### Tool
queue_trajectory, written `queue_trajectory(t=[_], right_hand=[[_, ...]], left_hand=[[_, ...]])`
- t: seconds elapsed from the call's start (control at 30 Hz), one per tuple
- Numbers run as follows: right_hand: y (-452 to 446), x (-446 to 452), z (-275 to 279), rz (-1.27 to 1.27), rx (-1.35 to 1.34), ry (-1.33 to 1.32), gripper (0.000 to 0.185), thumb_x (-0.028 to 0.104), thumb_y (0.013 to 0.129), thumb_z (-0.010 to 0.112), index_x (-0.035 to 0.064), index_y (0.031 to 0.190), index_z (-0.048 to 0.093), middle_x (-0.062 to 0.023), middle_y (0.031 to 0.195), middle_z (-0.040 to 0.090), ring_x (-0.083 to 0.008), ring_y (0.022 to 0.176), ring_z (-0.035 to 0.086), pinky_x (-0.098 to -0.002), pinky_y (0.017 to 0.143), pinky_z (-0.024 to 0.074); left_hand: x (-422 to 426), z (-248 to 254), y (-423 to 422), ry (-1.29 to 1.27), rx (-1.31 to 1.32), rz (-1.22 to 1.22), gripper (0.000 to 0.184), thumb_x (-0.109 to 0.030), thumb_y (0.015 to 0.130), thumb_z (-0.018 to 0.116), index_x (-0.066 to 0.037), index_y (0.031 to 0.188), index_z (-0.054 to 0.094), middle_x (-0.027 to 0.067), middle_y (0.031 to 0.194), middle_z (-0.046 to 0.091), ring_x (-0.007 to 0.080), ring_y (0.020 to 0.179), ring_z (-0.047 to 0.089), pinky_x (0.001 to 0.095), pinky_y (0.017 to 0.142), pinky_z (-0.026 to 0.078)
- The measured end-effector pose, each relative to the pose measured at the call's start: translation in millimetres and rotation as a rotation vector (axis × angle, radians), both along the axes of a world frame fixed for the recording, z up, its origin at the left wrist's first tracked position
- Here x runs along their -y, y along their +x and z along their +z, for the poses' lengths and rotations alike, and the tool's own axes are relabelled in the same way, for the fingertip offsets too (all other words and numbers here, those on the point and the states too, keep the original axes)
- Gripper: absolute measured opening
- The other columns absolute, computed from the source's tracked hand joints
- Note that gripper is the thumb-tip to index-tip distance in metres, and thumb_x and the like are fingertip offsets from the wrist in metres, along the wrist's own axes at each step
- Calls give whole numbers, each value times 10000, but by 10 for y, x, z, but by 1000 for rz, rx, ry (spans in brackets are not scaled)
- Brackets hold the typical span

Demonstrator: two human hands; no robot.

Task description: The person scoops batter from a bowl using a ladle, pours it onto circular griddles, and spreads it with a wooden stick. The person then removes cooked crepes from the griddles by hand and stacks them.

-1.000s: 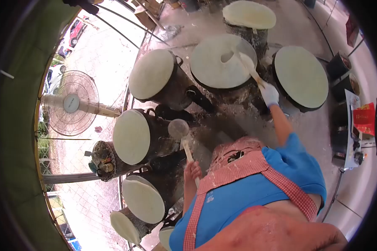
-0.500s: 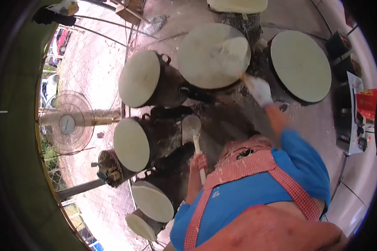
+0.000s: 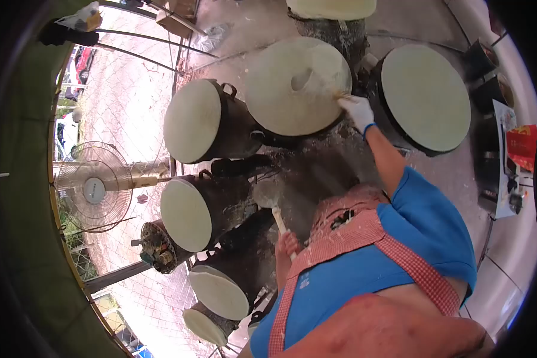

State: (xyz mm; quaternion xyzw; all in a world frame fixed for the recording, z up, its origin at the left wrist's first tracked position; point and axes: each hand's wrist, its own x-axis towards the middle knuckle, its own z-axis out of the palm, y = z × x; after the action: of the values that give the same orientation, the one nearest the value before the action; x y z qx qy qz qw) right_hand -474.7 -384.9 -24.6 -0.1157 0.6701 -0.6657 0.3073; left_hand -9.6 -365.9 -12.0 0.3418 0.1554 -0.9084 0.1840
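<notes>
My left hand [image 3: 288, 243] is closed around the pale handle of a ladle [image 3: 267, 195], whose round bowl is above the dark area at the middle. My right hand [image 3: 358, 113], in a white glove, is closed on a tool at the right rim of the large round pan [image 3: 274, 89]. That tool is blurred and partly hidden by the hand. Pale batter covers the pan, with a darker oval patch near its middle. Just right of the glove lies another batter-covered round surface [image 3: 425, 98]. More pale round tops stand at the left, one upper [image 3: 192, 121] and one lower [image 3: 186, 215].
A standing fan [image 3: 94, 190] is at the left beside a wire fence. Further pale round tops [image 3: 219, 292] are at the lower left and one [image 3: 334, 7] at the top. Dark buckets and a small table [image 3: 505, 161] with a red packet [image 3: 522, 147] line the right side.
The view has shifted, moving the pans within it. My gloved right hand has moved from below the large pan to its right rim. My left hand still holds the ladle, now slightly lower.
</notes>
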Motion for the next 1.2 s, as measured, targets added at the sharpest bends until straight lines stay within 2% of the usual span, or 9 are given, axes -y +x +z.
queue_trajectory(t=[0.13, 0.27, 0.37, 0.57, 0.6, 0.63, 0.67, 0.83, 1.2], right_hand=[[227, -248, 158, 301, -490, 303, 242, 179, 739, 622, -13, 884, 638, -100, 830, 658, -179, 764, 606, -303, 720, 452], [77, -574, 91, -103, 328, 47, 146, 169, 764, 640, 27, 790, 659, -10, 611, 576, -53, 461, 451, -219, 421, 347], [714, -478, -318, -61, 213, 55, 226, 189, 752, 651, 72, 946, 656, 30, 534, 499, -75, 363, 377, -237, 329, 271], [101, -527, -97, -4, -316, 231, 281, 237, 775, 607, 34, 967, 636, -82, 819, 640, -173, 745, 592, -274, 674, 441], [-117, -425, -34, -63, -393, 307, 288, 258, 782, 586, 40, 965, 633, -124, 850, 646, -222, 789, 609, -304, 714, 448], [-383, -309, -182, -129, -632, 371, 283, 283, 795, 554, 69, 962, 635, -160, 862, 633, -282, 801, 609, -337, 715, 454], [-420, -191, 29, -38, -748, 644, 274, 326, 817, 495, 125, 947, 628, -184, 853, 600, -351, 807, 565, -405, 698, 449], [-349, -304, 118, 454, -1370, 758, 213, 373, 818, 510, 250, 974, 588, -120, 688, 558, -326, 595, 572, -421, 542, 459], [-112, -1044, 9, 105, -1192, 847, 220, 359, 806, 544, 197, 937, 612, -132, 626, 534, -330, 565, 561, -436, 520, 448]], left_hand=[[159, 466, -224, 71, 133, 118, 276, -169, 912, 389, -108, 645, 352, -37, 522, 266, 35, 397, 262, 178, 319, 230], [277, 176, 312, 69, -235, 30, 268, -160, 913, 374, -59, 665, 388, -19, 499, 262, 71, 395, 246, 207, 357, 276], [375, 142, 256, 229, -268, 94, 243, -148, 903, 376, -57, 678, 385, -12, 497, 274, 69, 387, 260, 209, 350, 286], [470, 84, 181, 102, -450, 87, 322, -137, 904, 348, -18, 1176, 470, -6, 540, 310, 82, 385, 282, 209, 335, 294], [498, 120, 132, 77, -467, 75, 322, -137, 904, 348, -18, 1176, 470, -6, 540, 310, 82, 385, 282, 209, 335, 294], [485, 205, 85, 137, -411, 90, 126, -174, 899, 377, -53, 883, 410, -9, 502, 301, 79, 366, 281, 213, 329, 294], [494, 238, 21, 201, -351, 106, 333, -211, 894, 406, -89, 589, 351, -13, 463, 292, 76, 347, 280, 217, 324, 295], [893, -66, -34, 244, -334, -56, 370, -245, 881, 432, -113, 550, 331, -19, 454, 287, 85, 325, 266, 225, 297, 241], [1660, 423, -1892, -113, -99, -98, 207, -57, 861, 442, -131, 705, 328, -43, 512, 265, 45, 354, 251, 198, 289, 223]])
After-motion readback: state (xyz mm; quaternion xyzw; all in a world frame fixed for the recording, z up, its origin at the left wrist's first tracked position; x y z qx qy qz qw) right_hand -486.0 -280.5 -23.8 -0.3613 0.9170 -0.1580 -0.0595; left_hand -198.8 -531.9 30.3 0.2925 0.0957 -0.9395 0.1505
